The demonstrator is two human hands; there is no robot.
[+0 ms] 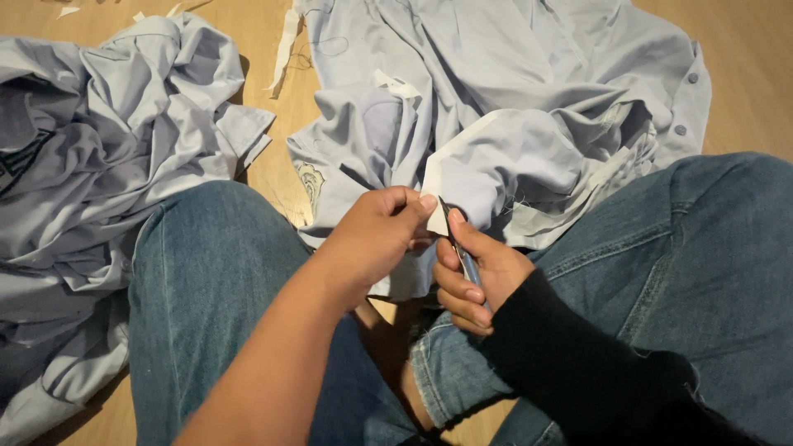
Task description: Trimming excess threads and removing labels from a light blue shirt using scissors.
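Note:
I sit cross-legged on a wooden floor in blue jeans. A light blue shirt (512,107) lies spread in front of my knees. My left hand (376,235) pinches a white-backed fold of the shirt (450,177) between thumb and fingers. My right hand (475,277), in a black sleeve, grips a small slim cutting tool (458,244) whose dark tip touches the edge of that fold. The two hands are almost touching.
A second heap of light blue garments (91,149) lies on the floor at the left, beside my left knee (211,239). White fabric strips (285,45) lie on the wooden floor (760,66) near the top. My right knee (702,248) fills the lower right.

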